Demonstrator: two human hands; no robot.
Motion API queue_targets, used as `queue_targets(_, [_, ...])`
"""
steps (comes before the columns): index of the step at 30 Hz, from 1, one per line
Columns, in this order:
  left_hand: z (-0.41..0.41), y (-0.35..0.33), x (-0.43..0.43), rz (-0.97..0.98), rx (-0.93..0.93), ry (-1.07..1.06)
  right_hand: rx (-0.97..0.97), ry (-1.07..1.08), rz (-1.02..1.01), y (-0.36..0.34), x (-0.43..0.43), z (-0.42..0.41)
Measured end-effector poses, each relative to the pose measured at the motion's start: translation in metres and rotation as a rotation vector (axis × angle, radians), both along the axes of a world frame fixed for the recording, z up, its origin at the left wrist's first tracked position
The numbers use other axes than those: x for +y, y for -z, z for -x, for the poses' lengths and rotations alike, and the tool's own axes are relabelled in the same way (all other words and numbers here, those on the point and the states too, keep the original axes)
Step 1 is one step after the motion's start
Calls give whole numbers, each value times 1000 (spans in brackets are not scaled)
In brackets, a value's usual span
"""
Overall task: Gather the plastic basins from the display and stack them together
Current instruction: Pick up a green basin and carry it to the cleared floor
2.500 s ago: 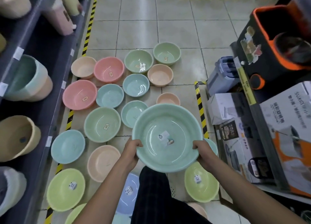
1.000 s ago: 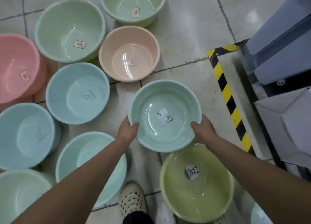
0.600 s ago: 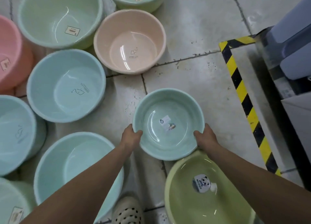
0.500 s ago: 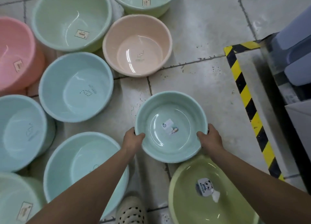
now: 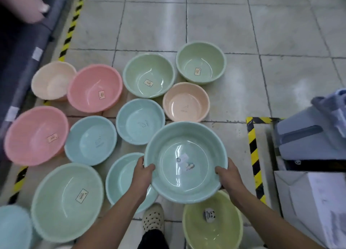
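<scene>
Held basin: a pale teal held basin [image 5: 185,183] sits mouth up at the middle of the view. It appears raised off the floor [image 5: 234,33], since its rim overlaps the yellow-green basin [image 5: 212,230] at 5 o'clock and a teal basin [image 5: 121,181] at 8 o'clock.
Left grip: the left hand [image 5: 143,171] pinches the rim at about 8 o'clock, thumb hooked inside the lip and fingers hidden underneath.
Right grip: the right hand [image 5: 226,175] takes the rim at about 4 o'clock in the same way, thumb inside.
Weight: probably light, being empty, thin-walled plastic.
Stiffness: the wall likely gives a little when squeezed, and the rolled rim looks like the firmest part.
Surface: glossy and probably slick, with small stickers on the inner bottom.
Fragility: low, though a hard knock could crack the lip.
Best hold: two opposite points on the rim, as now, which keeps it level.
Stacking: the tapered walls should nest, and sizes differ, so smaller goes into larger.
Others: the peach basin [image 5: 185,102] lies at 12 o'clock, with pink, teal and green ones from 9 to 12 o'clock, all apart and mouth up.
Risk: jamming it into a near-equal basin.
</scene>
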State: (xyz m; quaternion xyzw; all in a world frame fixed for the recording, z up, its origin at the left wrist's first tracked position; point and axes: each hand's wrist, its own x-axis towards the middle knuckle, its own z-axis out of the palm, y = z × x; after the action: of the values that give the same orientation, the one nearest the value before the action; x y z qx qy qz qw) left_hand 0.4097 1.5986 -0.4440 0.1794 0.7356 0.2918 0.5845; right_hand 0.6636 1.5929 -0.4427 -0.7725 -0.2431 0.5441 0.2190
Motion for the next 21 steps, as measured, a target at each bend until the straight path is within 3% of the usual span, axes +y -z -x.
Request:
queue_targets(9, [84,-163,-149,-24,1,-355,48,-298,-45,-165,-48,100])
queue_targets(16, [131,-207,-292,-115,-196,-717,106,-484,-8,-193,-122,183])
queue_targets(21, [150,-198,-395,-69,-218,-905,106,-629,31,-178,-190,238])
